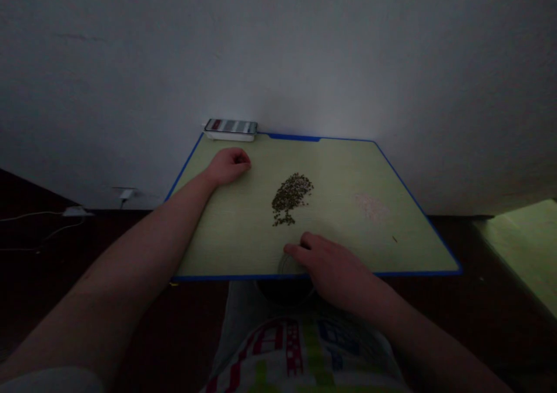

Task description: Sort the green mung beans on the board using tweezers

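Note:
My left hand (230, 165) rests on the left part of the pale yellow-green board (243, 230), its fingers curled in; whatever they hold, if anything, is hidden. A pile of small dark greenish-brown grains (292, 193) lies spread on the middle of the board. Near the front edge, my right hand (328, 262) has its thumb and fingers at a clear round container (288, 263), which is faint and partly covered by the hand. To the right, a thin scatter of pale pinkish grains (371, 207) lies apart from the dark pile.
A phone (230, 126) lies on a white box (230, 136) at the back left corner, against the wall (304, 62). One small brown sliver (394, 239) is on the right side. Below the front edge shows a dark round opening (285, 293). A plug and white cables (76, 211) are at left.

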Action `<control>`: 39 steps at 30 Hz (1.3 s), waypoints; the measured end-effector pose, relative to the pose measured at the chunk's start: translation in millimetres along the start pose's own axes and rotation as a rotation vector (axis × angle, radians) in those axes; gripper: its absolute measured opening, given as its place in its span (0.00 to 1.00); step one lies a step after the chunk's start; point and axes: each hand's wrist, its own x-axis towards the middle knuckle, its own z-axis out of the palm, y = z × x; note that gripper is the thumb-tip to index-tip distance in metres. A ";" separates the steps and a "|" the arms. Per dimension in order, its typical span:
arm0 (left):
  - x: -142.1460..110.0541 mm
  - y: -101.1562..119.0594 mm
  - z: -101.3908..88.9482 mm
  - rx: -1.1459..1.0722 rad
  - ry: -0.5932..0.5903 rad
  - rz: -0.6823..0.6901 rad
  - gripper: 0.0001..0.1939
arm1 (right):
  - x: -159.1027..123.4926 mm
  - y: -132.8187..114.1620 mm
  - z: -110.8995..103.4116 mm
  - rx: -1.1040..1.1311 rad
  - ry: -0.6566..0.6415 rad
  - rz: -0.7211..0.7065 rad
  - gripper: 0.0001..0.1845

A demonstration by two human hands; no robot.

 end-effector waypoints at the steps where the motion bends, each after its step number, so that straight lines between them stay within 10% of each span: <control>1: -0.3 -0.1 -0.2 0.000 -0.001 -0.001 0.09 | -2.3 1.4 0.4 0.001 -0.005 0.018 0.27; 23: -0.3 -0.3 -0.4 -0.006 0.014 0.021 0.09 | -14.3 11.7 -3.2 0.211 -0.029 0.080 0.26; 39: -0.3 2.1 -1.5 0.017 0.006 0.022 0.09 | -8.1 50.0 1.8 0.172 0.371 0.281 0.19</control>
